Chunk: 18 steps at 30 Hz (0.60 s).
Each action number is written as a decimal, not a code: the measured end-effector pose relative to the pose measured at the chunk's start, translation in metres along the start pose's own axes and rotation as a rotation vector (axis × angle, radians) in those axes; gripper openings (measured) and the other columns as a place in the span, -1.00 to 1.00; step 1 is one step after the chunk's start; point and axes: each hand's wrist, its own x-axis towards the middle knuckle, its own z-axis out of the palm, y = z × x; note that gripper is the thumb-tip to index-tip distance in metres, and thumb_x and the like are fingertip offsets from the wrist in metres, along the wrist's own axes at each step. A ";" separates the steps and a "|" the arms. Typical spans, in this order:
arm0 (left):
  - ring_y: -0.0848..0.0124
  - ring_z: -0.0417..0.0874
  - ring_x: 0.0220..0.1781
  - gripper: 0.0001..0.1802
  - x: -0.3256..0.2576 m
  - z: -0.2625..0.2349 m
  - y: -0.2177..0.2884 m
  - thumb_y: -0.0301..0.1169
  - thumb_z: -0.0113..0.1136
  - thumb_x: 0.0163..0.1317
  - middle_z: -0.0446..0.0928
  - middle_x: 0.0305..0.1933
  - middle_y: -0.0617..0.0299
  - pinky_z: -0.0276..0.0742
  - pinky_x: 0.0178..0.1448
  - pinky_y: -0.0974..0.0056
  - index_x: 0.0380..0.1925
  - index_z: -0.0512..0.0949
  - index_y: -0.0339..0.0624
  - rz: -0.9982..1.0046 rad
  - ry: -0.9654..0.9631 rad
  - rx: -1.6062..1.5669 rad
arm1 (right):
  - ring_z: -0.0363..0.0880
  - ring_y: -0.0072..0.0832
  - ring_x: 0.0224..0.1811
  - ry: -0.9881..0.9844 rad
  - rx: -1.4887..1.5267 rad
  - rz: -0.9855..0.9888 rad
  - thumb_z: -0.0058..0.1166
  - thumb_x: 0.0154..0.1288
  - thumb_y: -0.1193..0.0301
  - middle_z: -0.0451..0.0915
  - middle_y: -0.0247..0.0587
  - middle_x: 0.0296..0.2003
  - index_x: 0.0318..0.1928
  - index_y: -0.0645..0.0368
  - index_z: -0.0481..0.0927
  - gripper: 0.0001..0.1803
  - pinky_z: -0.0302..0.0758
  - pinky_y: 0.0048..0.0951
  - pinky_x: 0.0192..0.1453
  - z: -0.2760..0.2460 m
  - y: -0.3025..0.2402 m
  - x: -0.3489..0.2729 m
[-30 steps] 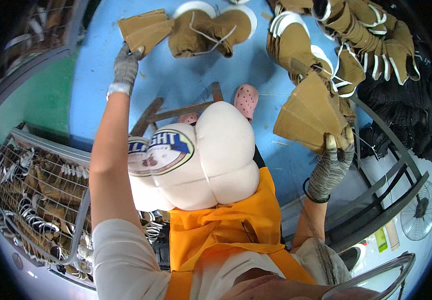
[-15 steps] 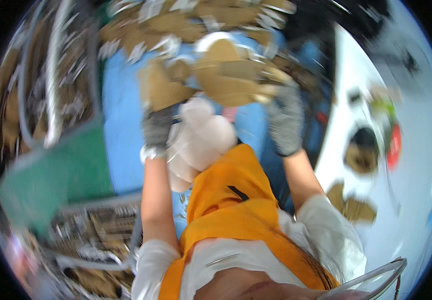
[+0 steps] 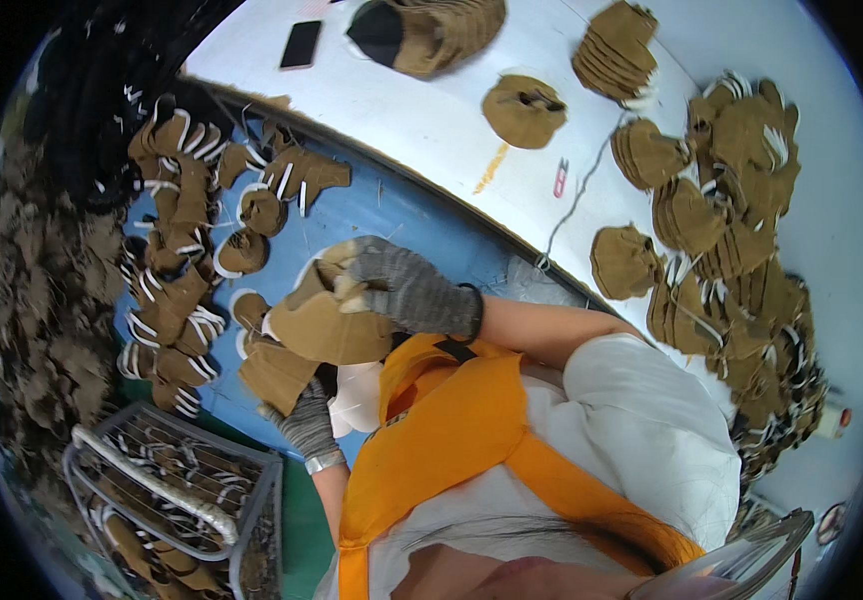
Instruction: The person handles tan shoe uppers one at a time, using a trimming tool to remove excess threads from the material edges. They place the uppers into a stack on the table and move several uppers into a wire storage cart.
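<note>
In my right hand (image 3: pixel 402 288), gloved in grey knit with pale fingertips, is a curved brown fabric piece (image 3: pixel 337 333) with a whitish edge. The fingers pinch it at its top, just in front of my apron. My left hand (image 3: pixel 304 422), in a similar glove, is below and to the left. It grips a flat brown fabric flap (image 3: pixel 277 378) by its lower edge. A small rounded brown part (image 3: pixel 249 310) sits between the two, and I cannot tell whether they are all joined.
Brown pieces with white strips (image 3: pixel 177 290) lie on a blue surface (image 3: pixel 337 215). A white table (image 3: pixel 432 125) bears a phone (image 3: pixel 302 45), a pink-and-white cutter (image 3: pixel 561 178) and stacked brown pieces (image 3: pixel 616 55). A grey crate (image 3: pixel 270 500) stands lower left.
My view has turned toward the white table, which now spans the top. My hands have come closer together, still holding brown pieces. The earlier picture is blurred.
</note>
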 end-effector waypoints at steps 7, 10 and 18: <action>0.09 0.27 0.40 -0.17 -0.029 0.034 -0.120 0.01 0.31 0.13 0.28 0.40 0.16 0.22 0.40 -0.17 0.35 0.25 -0.04 -0.217 -0.130 0.373 | 0.46 -0.19 0.09 0.370 -0.269 0.136 0.26 0.16 0.36 0.52 -0.10 0.03 -0.22 0.09 0.65 -0.82 0.39 -0.24 0.20 -0.117 -0.045 -0.176; 0.12 0.28 0.38 -0.29 -0.053 0.055 -0.172 0.02 0.19 0.26 0.30 0.39 0.14 0.23 0.38 -0.14 0.32 0.29 -0.06 -0.280 -0.096 0.436 | 0.46 -0.20 0.09 0.550 -0.259 0.195 0.24 0.17 0.39 0.51 -0.10 0.03 -0.18 0.11 0.63 -0.81 0.39 -0.25 0.21 -0.149 -0.056 -0.236; 0.16 0.29 0.37 -0.33 -0.085 0.074 -0.241 -0.09 0.17 0.32 0.32 0.36 0.13 0.18 0.47 0.05 0.31 0.26 -0.18 -0.610 -0.191 0.541 | 0.43 -0.37 0.17 0.884 0.004 0.137 0.24 0.20 0.46 0.46 -0.16 0.14 -0.13 0.22 0.59 -0.77 0.38 -0.38 0.26 -0.170 -0.097 -0.287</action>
